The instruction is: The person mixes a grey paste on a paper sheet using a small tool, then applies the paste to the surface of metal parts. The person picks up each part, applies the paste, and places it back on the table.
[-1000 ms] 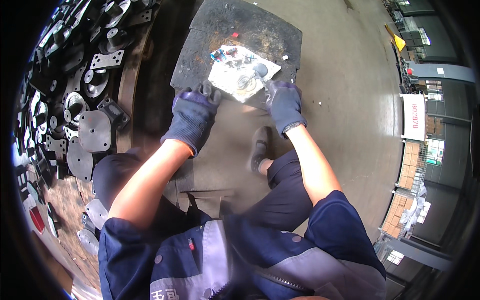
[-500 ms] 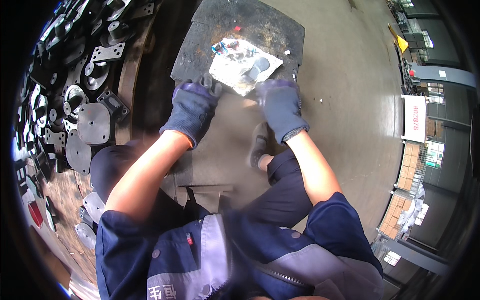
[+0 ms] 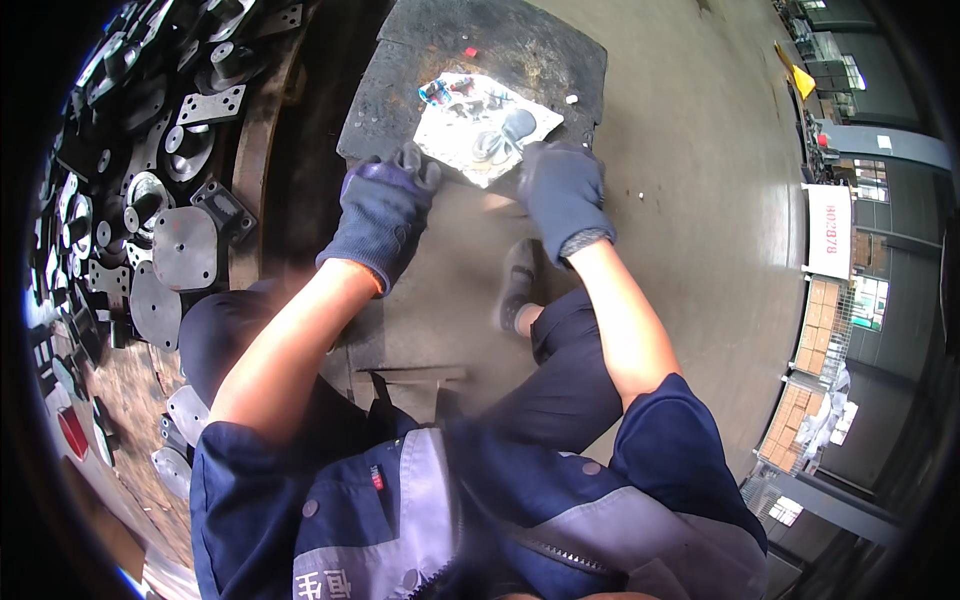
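Observation:
Both my hands wear dark blue knit gloves with a darker coating over the fingers. My left hand (image 3: pixel 385 212) is closed, its fingers curled at the near left edge of a dark, worn tabletop (image 3: pixel 385 95). Closed as well, my right hand (image 3: pixel 566 195) is at the near right edge, beside the corner of a white sheet (image 3: pixel 455 135). What either hand holds, if anything, is hidden. On the sheet lie grey rounded shapes (image 3: pixel 517 123), too washed out to identify, and small blue and red items (image 3: pixel 436 92) near its far left corner.
Many flat metal plates (image 3: pixel 185 248) and flanged parts crowd a wooden surface (image 3: pixel 120 400) on my left. A small red piece (image 3: pixel 471 51) and a white piece (image 3: pixel 571 99) lie on the tabletop. Wire cages with cartons (image 3: pixel 790 425) stand far right, beyond the grey floor (image 3: pixel 690 250).
My right hand has shifted slightly, with its fingers turned a little differently. The grey shapes on the sheet look rounder and more separate. My left hand has barely moved.

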`<state>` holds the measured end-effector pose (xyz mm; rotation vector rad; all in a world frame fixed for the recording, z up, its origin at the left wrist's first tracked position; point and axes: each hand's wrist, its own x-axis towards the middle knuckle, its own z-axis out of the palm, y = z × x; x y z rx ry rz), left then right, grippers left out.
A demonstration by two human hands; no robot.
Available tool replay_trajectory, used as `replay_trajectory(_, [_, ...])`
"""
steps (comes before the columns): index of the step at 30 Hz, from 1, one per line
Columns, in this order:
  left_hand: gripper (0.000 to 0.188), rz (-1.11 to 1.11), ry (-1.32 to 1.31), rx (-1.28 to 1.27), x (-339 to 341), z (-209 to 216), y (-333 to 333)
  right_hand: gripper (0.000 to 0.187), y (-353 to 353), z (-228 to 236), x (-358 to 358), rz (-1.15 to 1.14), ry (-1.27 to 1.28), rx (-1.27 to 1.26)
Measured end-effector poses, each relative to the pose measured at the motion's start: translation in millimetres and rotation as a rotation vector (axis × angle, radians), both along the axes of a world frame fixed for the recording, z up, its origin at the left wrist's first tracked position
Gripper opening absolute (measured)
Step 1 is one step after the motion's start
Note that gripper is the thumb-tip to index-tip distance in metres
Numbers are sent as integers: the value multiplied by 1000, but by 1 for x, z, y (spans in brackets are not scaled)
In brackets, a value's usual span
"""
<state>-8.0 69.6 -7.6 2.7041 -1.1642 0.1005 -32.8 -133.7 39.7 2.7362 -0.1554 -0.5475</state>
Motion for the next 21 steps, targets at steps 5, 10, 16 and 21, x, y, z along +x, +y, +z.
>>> replay_trajectory(5, [35, 1, 11, -21, 1, -1, 4, 23, 14, 8, -1, -28, 116, 89])
replay_trajectory(10, [34, -1, -3, -19, 1, 1, 1, 26, 16, -5, 8, 43, 45, -51])
replay_trajectory(16, [34, -9, -32, -11, 1, 0, 2, 23, 13, 2, -3, -46, 31, 125])
replay_trajectory(21, [30, -13, -22, -57, 4, -1, 3, 23, 14, -1, -1, -101, 44, 173])
